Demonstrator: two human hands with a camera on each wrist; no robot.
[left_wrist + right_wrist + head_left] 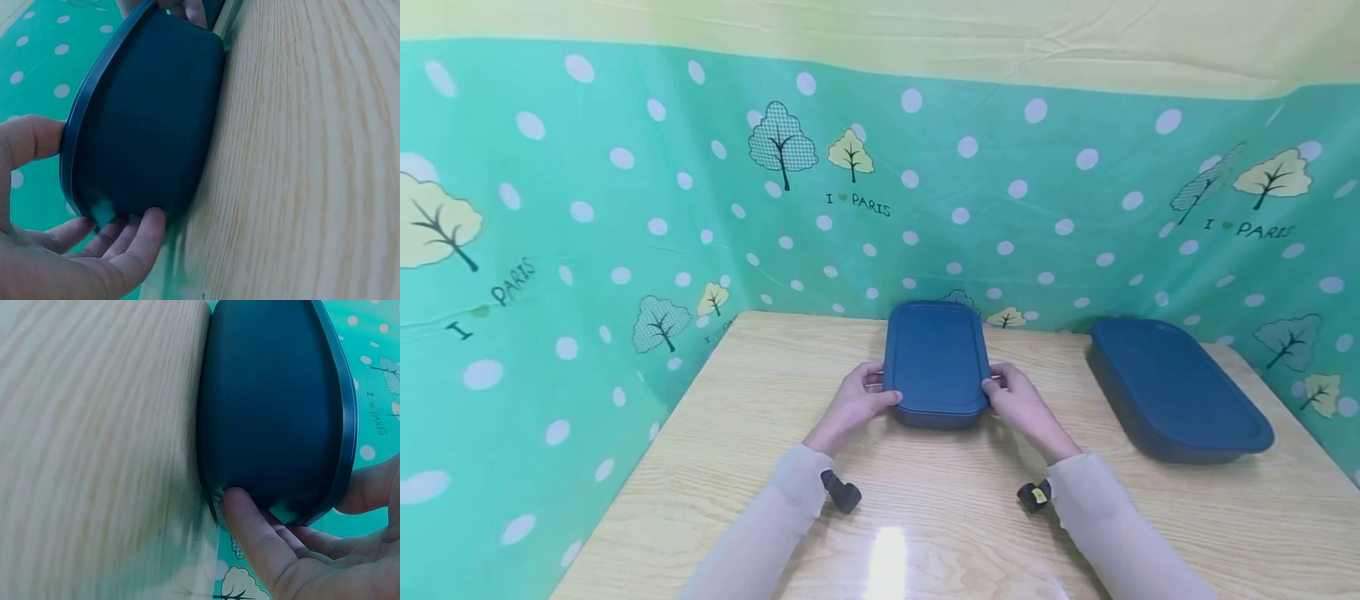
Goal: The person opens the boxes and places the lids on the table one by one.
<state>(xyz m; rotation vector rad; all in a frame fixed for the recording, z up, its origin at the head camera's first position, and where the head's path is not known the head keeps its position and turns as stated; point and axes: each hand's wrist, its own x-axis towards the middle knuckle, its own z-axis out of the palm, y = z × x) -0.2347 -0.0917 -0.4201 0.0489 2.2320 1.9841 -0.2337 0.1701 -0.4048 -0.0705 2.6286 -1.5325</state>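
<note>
A blue lidded food container (937,358) is near the table's back edge, held at both sides. My left hand (859,398) grips its left side; in the left wrist view the thumb (37,139) lies at the lid's rim and the fingers (147,240) are against the side wall. My right hand (1017,402) holds the right side likewise, thumb at the rim and fingers (256,534) low on the wall. The lid (936,350) is on. Whether the base rests fully on the wood cannot be told.
A larger blue lidded container (1180,387) stands on the right of the wooden table (760,400). A green dotted cloth (970,200) with printed trees hangs behind and along the sides. A black wrist camera (842,493) is strapped to each wrist.
</note>
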